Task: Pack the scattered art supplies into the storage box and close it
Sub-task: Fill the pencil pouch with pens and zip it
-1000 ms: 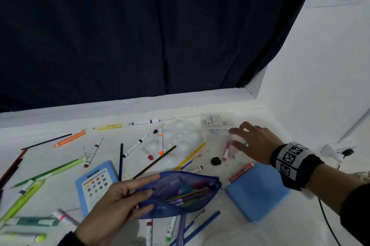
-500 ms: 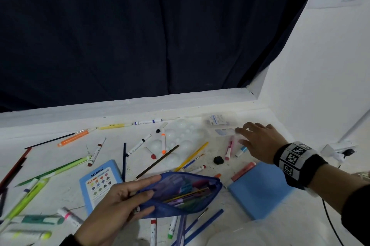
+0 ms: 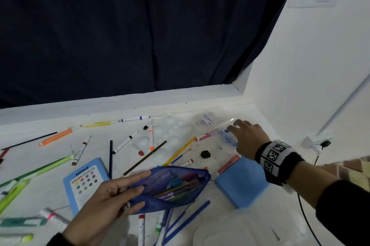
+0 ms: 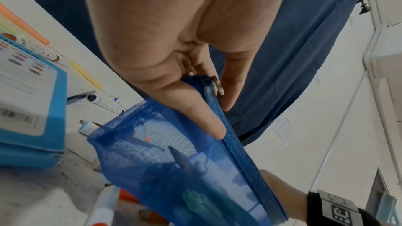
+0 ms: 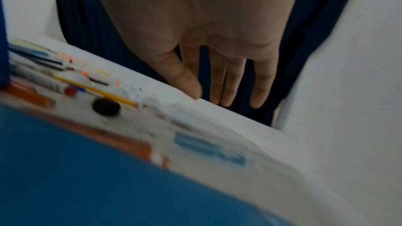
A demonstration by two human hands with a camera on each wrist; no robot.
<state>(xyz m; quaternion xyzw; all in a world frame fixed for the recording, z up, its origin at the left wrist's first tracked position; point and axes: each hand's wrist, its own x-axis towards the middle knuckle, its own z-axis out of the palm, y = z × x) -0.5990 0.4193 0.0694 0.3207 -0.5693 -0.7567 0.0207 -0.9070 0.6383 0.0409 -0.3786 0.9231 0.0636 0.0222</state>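
Lettering "Ninso" tops the flat blue colour-pencil box (image 3: 85, 182) lying on the white tabletop (image 3: 40, 151) just left of the left hand (image 3: 104, 203), whose fingers and thumb pinch the open blue mesh zip pouch (image 3: 170, 185), half filled with pens. Right hand (image 3: 249, 138), fingers straight and loosely spread, holds nothing above a small clear plastic case (image 3: 216, 122) near the far right corner; its label is unreadable. Markers and pencils crowd the tabletop to the left.
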